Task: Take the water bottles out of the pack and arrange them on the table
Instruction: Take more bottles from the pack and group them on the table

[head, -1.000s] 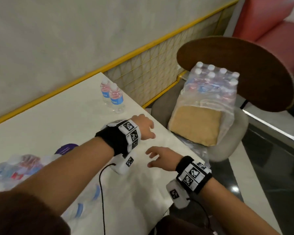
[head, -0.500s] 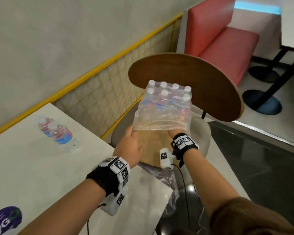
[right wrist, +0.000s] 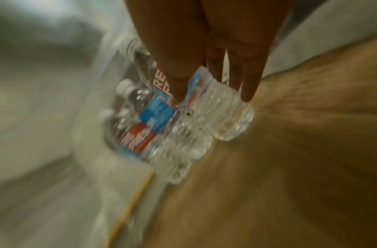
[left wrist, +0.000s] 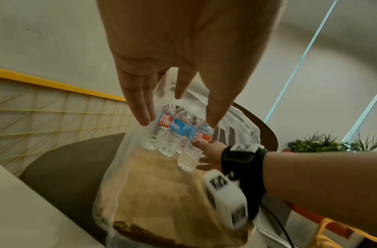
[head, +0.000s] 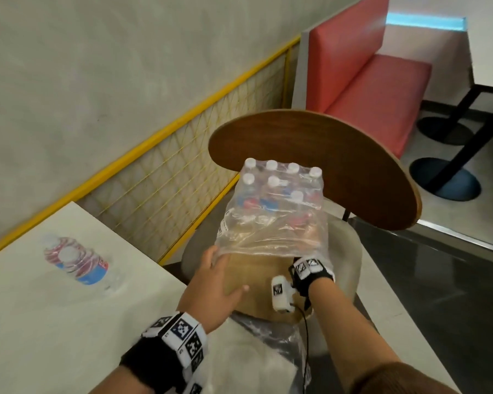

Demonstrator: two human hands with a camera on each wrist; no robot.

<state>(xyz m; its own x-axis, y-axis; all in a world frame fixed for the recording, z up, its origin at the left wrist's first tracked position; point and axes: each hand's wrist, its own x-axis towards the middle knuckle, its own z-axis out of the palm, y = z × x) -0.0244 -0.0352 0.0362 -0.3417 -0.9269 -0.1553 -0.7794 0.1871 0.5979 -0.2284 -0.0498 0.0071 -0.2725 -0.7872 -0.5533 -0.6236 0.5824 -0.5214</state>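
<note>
Both hands at the torn clear plastic-wrapped pack of small water bottles on a chair.
The right hand, reaching inside the wrap, curls its fingers round one clear ribbed bottle. The left hand, fingers straight and relaxed, touches the loose film just left of it. Two more bottles stand on the white table, well left of the left hand.

Grey wall, yellow mesh railing, red booth seat, dark glossy floor.
</note>
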